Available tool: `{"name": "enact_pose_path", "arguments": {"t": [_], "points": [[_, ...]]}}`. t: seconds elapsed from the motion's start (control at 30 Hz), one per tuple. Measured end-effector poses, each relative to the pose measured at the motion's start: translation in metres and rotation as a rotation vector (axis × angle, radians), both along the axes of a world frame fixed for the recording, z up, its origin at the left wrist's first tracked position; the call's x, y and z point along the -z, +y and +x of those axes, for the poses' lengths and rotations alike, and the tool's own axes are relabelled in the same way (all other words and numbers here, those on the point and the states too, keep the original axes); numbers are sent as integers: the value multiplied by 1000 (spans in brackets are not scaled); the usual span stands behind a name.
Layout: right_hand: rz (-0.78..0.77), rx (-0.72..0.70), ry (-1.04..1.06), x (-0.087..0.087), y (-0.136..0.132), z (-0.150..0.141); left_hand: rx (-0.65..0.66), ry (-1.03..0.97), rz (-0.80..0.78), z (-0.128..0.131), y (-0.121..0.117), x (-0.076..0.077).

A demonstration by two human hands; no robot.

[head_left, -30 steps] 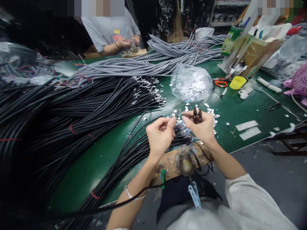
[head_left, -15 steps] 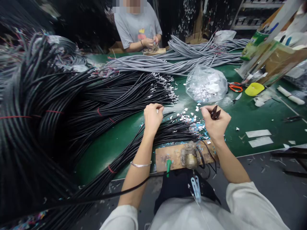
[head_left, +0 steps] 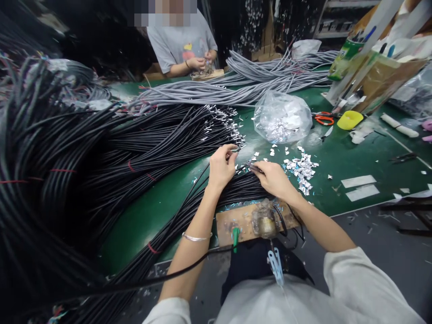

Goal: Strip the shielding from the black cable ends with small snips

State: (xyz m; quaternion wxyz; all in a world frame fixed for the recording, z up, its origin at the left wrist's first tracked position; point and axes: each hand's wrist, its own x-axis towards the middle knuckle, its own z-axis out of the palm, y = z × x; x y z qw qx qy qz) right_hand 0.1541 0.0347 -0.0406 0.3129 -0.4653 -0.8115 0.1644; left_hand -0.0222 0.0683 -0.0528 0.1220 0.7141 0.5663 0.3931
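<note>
My left hand point(head_left: 222, 168) is raised over the near bundle of black cables point(head_left: 241, 188), thumb and fingers curled together. Whatever lies between those fingertips is too small to make out. Just to its right, my right hand point(head_left: 274, 178) grips a dark two-pronged tool point(head_left: 257, 169), its end pointing left toward the cable ends. The hands are close but apart. Below them, a wooden board point(head_left: 226, 225) bears a grimy metal fixture point(head_left: 265, 220) and a green clip point(head_left: 235, 237). Foil scraps point(head_left: 302, 168) lie right of my right hand.
Large black cable bundles point(head_left: 162, 135) fill the left. Grey cables point(head_left: 202, 92) lie across the back, where a co-worker point(head_left: 182, 45) sits. A clear bag of foil scraps point(head_left: 282, 118), orange-handled scissors point(head_left: 324, 119) and a yellow object point(head_left: 350, 120) stand to the right.
My right hand has moved left with the dark tool, from over the scraps to beside my left hand, uncovering the foil pile. My left hand has shifted slightly right. The view has shifted slightly.
</note>
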Motion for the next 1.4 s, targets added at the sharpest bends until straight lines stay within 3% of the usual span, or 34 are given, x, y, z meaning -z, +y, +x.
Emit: {"name": "enact_pose_path", "arguments": {"t": [0.17, 0.33, 0.53, 0.7, 0.9, 1.07, 1.17, 1.4], "points": [[-82, 145, 195, -10, -7, -5, 56, -191, 94, 11, -33, -25], [18, 154, 294, -18, -11, -6, 112, -78, 202, 13, -45, -29], [38, 75, 373, -16, -10, -6, 83, -98, 258, 13, -48, -32], [27, 100, 525, -17, -12, -6, 94, -125, 205, 13, -51, -36], [110, 75, 505, -20, -17, -5, 117, -240, 19, 14, -53, -35], [49, 101, 490, -19, -16, -6, 114, -394, -101, 13, -53, -33], [51, 134, 431, -18, -13, -7, 94, -428, -84, 12, -54, -36], [100, 58, 424, -18, -12, -8, 119, -358, 7, 14, -55, -37]]}}
